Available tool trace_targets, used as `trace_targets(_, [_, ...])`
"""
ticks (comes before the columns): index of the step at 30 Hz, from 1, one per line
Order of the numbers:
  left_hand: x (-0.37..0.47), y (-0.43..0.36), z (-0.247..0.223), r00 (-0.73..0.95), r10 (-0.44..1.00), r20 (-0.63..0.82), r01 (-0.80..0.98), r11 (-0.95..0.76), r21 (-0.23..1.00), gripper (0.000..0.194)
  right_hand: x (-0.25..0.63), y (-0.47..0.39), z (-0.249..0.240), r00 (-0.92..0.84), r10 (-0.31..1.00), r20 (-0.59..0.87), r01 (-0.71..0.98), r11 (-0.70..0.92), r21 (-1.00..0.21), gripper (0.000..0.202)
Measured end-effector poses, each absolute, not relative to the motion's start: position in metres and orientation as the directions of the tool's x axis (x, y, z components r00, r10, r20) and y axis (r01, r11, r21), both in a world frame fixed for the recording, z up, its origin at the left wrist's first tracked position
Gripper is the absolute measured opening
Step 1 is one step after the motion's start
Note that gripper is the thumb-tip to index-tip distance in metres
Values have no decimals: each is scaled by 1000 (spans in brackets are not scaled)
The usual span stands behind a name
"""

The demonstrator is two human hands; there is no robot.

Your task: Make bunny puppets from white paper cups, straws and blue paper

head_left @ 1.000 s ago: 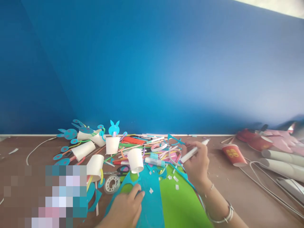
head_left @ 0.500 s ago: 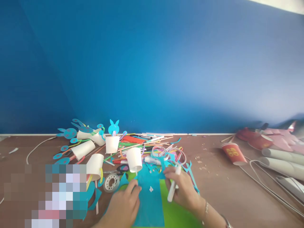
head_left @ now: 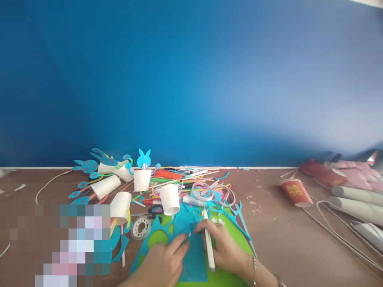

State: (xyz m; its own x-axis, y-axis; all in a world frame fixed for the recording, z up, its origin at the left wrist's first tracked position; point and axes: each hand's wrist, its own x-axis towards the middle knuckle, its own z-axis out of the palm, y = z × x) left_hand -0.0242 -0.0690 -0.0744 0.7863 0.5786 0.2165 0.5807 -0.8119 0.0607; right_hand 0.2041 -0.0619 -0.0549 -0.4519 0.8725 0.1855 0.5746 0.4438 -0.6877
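Note:
My right hand [head_left: 227, 247] grips a white marker pen [head_left: 209, 245] with a purple end. The pen slants upright between thumb and fingers, its purple end towards me. My left hand [head_left: 164, 259] lies with fingers extended on a piece of blue paper [head_left: 194, 259]. The two hands' fingertips are close together over this paper, beside a tiny white scrap [head_left: 189, 234]. Beneath is a green sheet [head_left: 229, 275], and a blue sheet with round cut-outs [head_left: 143, 255] sticks out at the left. A white paper cup [head_left: 169, 199] is just beyond my left hand.
A tape roll [head_left: 141, 227] and scissors [head_left: 154, 211] are at the left. Several white cups [head_left: 106, 186] with blue paper rabbit shapes [head_left: 144, 159] stand or lie behind. Coloured sticks [head_left: 167, 181] pile up at the back. A red cup [head_left: 296, 192] and cables [head_left: 335, 235] are at the right.
My right hand has moved left and turned the marker, so its purple end shows. My left hand has shifted slightly right. More of the cut blue sheet and the green sheet now shows.

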Motion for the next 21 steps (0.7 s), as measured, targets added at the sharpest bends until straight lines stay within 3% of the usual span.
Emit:
trace_targets(5, [-23, -69, -77, 857, 496, 142, 500, -866, 7, 25, 205, -56, -48, -269, 946, 182, 468, 294, -833, 6])
trace_targets(8, [-24, -70, -77, 841, 521, 147, 524, -851, 21, 26, 207, -55, -44, -130, 982, 137, 340, 174, -924, 21])
trace_targets(12, [-21, -70, -73, 785, 604, 136, 608, -794, 17, 42, 205, -54, -43, -180, 983, 36, 266, 84, -960, 37])
trace_targets(21, [-9, -67, -64, 792, 608, -47, 610, -793, 19, 46, 199, -41, -69, -124, 991, -53, 304, -12, -953, 28])
